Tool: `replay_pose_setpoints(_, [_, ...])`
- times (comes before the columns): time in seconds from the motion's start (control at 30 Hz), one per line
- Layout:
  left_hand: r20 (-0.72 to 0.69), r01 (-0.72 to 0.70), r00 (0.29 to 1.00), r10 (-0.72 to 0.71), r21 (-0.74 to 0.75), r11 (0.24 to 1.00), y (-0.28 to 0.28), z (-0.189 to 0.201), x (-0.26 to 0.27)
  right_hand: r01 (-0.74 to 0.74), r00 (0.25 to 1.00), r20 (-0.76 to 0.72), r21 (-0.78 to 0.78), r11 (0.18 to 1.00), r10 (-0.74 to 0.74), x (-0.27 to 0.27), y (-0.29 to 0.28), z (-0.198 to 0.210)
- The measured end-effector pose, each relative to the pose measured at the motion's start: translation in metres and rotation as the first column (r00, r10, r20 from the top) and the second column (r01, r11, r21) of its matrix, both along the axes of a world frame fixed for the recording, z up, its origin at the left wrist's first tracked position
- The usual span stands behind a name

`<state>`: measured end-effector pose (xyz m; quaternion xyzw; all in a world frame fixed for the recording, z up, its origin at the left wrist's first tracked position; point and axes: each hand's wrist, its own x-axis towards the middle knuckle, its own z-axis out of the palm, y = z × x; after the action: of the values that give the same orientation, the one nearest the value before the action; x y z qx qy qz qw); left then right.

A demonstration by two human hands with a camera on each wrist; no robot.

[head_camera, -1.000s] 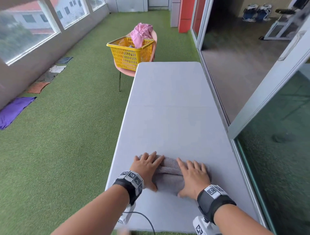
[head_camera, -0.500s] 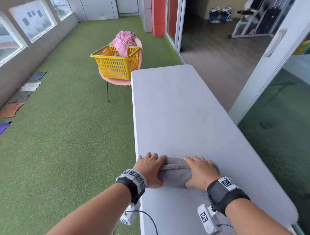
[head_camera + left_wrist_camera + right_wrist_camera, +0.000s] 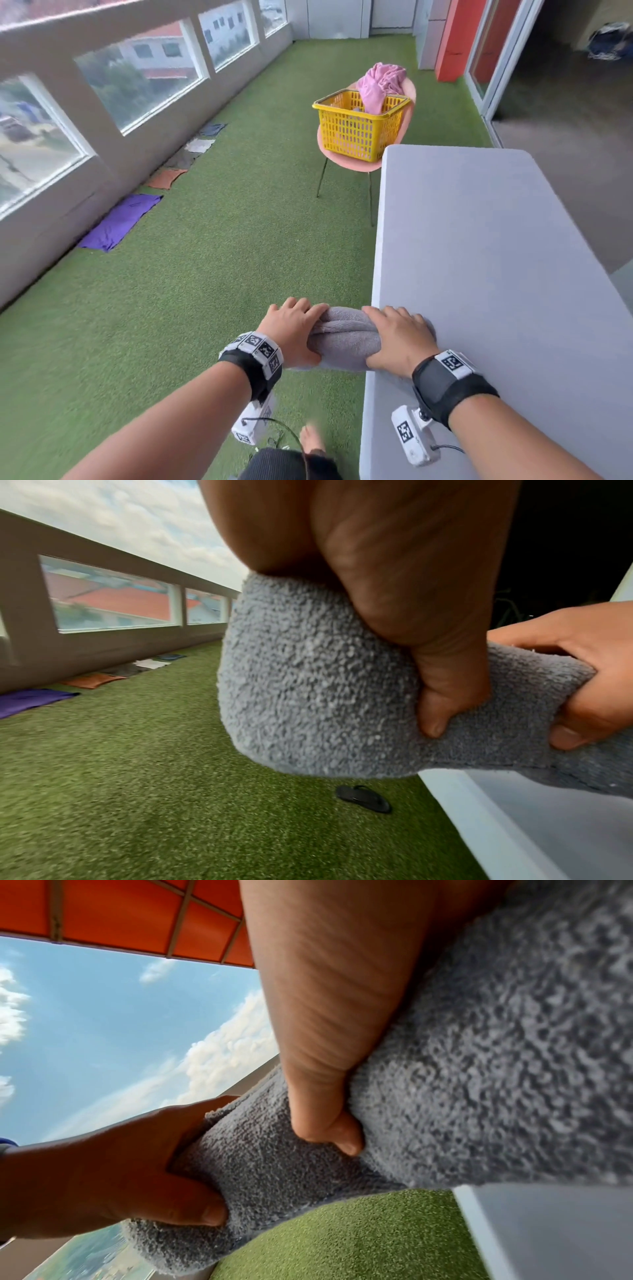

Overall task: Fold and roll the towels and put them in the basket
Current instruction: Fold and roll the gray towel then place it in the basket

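A rolled grey towel hangs in the air across the left edge of the grey table, held from both ends. My left hand grips its left end over the grass, thumb underneath. My right hand grips the right end above the table edge. The left wrist view shows the roll with my left thumb pressed into it. The right wrist view shows the roll squeezed by my right thumb. The yellow basket stands on a pink chair beyond the table's far left corner, a pink towel draped over its rim.
Artificial grass covers the floor on the left. Several cloths, among them a purple one and an orange one, lie along the window wall. A black sandal lies on the grass near the table. A sliding door frame stands at the right.
Both hands have lifted the rolled towel off the table and carried it left, past the table's left edge. The head view has turned left toward the grass.
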<state>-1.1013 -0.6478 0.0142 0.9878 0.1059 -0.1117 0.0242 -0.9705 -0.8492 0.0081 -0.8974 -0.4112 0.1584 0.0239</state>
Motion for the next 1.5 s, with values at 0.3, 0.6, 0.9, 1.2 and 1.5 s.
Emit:
replay_pose_setpoints(0.3, [0.042,-0.09,0.995,0.09,-0.005,0.996,0.117,0.004,-0.013,-0.101,0.995,0.008,0.011,0.995,0.101,0.006,0.126,0.008])
replay_pose_setpoints(0.6, [0.022,-0.042,0.999,0.042,-0.013,0.999,0.328,-0.011,0.051,-0.047,0.999,0.014,-0.006,0.999,0.048,0.062,0.333,-0.01])
replay_pose_setpoints(0.9, [0.02,0.071,0.997,-0.071,-0.034,0.997,0.469,-0.006,0.185,0.068,0.998,0.007,0.01,0.998,-0.068,0.172,0.453,-0.003])
replay_pose_setpoints(1.2, [0.053,0.143,0.988,-0.143,0.004,0.99,0.534,0.008,0.45,0.136,0.99,0.027,0.022,0.99,-0.137,0.419,0.512,0.007])
replay_pose_setpoints(1.5, [0.113,0.188,0.975,-0.191,0.034,0.982,0.604,0.033,0.7,0.187,0.977,0.091,0.046,0.981,-0.19,0.661,0.574,0.04])
